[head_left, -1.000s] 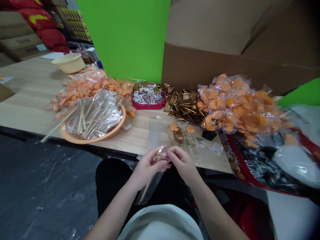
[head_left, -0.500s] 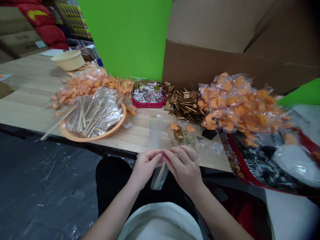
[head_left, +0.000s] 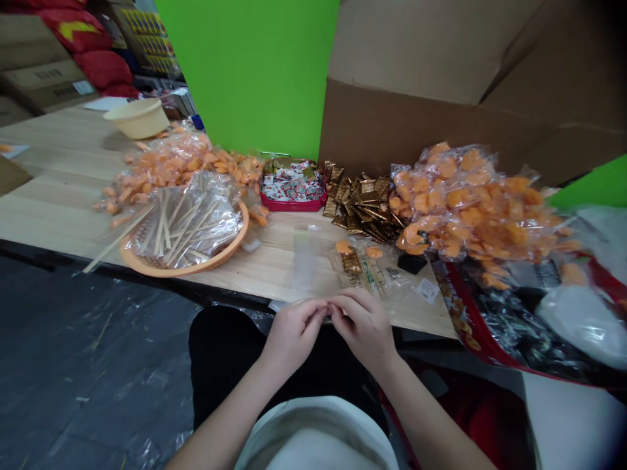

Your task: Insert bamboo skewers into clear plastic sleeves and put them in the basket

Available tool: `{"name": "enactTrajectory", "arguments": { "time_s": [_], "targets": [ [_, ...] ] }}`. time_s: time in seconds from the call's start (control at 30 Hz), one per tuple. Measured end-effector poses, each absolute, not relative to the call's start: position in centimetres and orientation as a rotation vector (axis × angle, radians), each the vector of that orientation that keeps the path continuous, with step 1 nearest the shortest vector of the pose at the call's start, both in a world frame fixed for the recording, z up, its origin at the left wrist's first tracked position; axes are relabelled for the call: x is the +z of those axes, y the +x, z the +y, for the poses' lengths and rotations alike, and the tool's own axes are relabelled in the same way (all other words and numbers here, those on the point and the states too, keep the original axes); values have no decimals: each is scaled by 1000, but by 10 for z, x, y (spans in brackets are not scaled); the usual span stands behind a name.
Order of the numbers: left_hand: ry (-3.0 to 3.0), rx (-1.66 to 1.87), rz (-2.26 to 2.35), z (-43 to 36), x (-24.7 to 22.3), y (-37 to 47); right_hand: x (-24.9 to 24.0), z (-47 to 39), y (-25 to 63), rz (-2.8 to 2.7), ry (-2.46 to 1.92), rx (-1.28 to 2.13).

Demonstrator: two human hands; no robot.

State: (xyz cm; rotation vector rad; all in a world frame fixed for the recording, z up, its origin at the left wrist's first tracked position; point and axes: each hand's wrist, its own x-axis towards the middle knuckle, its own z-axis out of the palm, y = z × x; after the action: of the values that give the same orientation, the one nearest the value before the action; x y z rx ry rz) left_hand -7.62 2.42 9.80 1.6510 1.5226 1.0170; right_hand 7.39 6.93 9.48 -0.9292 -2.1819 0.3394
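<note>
My left hand (head_left: 296,333) and my right hand (head_left: 363,326) meet fingertip to fingertip above my lap, just off the table's front edge. Both are closed in a pinch; what is between the fingers is hidden. Beyond them a clear flat bag (head_left: 304,261) lies on the table. To its right rest a filled packet with gold sachets (head_left: 351,266) and orange pieces (head_left: 343,247). A pile of gold sachets (head_left: 365,205) lies behind, beside a red tray (head_left: 292,205) of small printed packets.
On the left, an orange basket (head_left: 215,262) holds bagged wooden sticks, with bagged orange pieces (head_left: 183,156) behind it. More bagged orange pieces (head_left: 465,196) lie at right, by a red container (head_left: 473,326) of dark wrapped items. Cardboard (head_left: 416,117) stands behind.
The sticks and the clear bag seen hanging below my fingers are no longer visible. My hands have drawn in slightly, with the fingers more curled together.
</note>
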Motion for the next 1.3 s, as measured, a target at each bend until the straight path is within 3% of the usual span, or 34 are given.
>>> {"name": "enactTrajectory", "arguments": {
  "time_s": [0.23,0.37,0.5,0.63,0.77,0.9,1.0,1.3],
  "targets": [
    [1387,1118,1422,25,97,-69,97,77,79,-1756,-1135,663],
    [856,1271,1254,28,93,-75,96,87,127,-1388,-1221,1051],
    [515,1288,1084,32,98,-88,64,72,183,-1853,-1375,1488],
    [477,1207,1007,36,108,-93,36,43,195,-2293,-1795,1102],
    [481,1093,929,38,112,-84,69,44,161,-2113,-1519,723],
    [492,1075,914,36,114,-71,109,64,112,-1714,-1154,1305],
    [547,1101,920,31,114,-69,112,72,86,-1547,-1063,1577],
    [612,1201,1034,28,103,-75,98,68,84,-1715,-813,1283]
  ]
}}
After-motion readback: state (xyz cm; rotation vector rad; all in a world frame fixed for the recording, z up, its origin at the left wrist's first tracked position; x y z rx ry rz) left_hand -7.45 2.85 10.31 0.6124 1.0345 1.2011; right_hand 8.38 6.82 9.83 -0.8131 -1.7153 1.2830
